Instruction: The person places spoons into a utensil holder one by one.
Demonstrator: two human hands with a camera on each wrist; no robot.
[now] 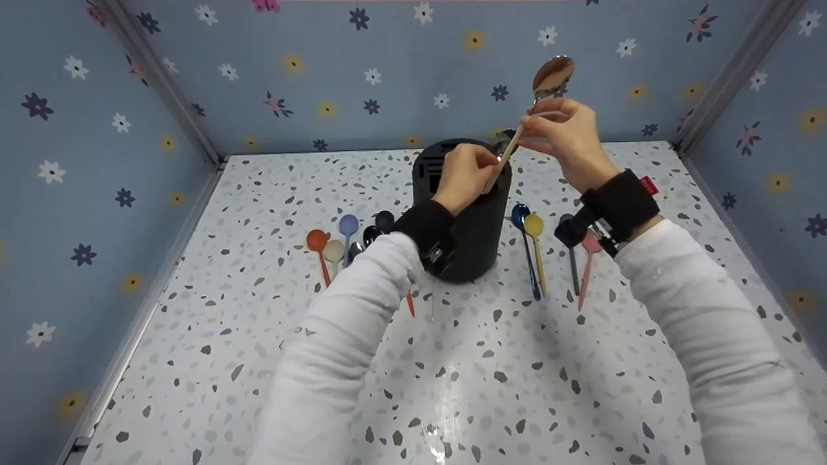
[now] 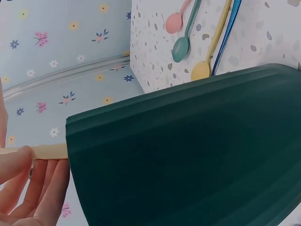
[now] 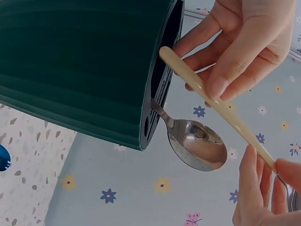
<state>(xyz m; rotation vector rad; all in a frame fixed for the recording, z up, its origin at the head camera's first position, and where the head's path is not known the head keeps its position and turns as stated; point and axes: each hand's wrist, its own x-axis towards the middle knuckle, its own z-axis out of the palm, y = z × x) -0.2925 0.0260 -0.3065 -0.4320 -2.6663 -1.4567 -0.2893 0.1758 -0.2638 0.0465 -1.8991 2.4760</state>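
Held slantwise at the mouth of the dark holder (image 1: 478, 239): a cream-handled spoon (image 3: 235, 122), its bowl up and to the holder's right, its handle end down toward the mouth. Long axis tilted, neither upright nor flat. Pinched partway along the handle by the left hand (image 1: 465, 171), thumb against fingers; pinched where handle meets metal by the right hand (image 1: 568, 135), fingertips close together.

From the head, full bowl on show, but handle end largely covered by the left hand. From the right wrist, bare handle end plain to see, overlapping the holder's edge, with the bowl mostly cut off. From the left wrist, same end lost behind the holder's side; impossible to tell whether touching the rim.

Sticking out of the holder's mouth, near the held one: a metal spoon (image 3: 200, 146), bowl outward, clear from the right wrist, only partly visible from the head.

On the tabletop (image 1: 452, 387), to the holder's right: blue spoon (image 1: 521, 216), yellow spoon (image 1: 533, 225), green spoon (image 2: 181, 49), pink spoon (image 2: 174, 22); green bowl largely hidden from the head, whole from the left wrist. To the holder's left: orange spoon (image 1: 316, 240), lavender spoon (image 1: 348, 224). Behind the holder: flowered wall (image 1: 400, 84).
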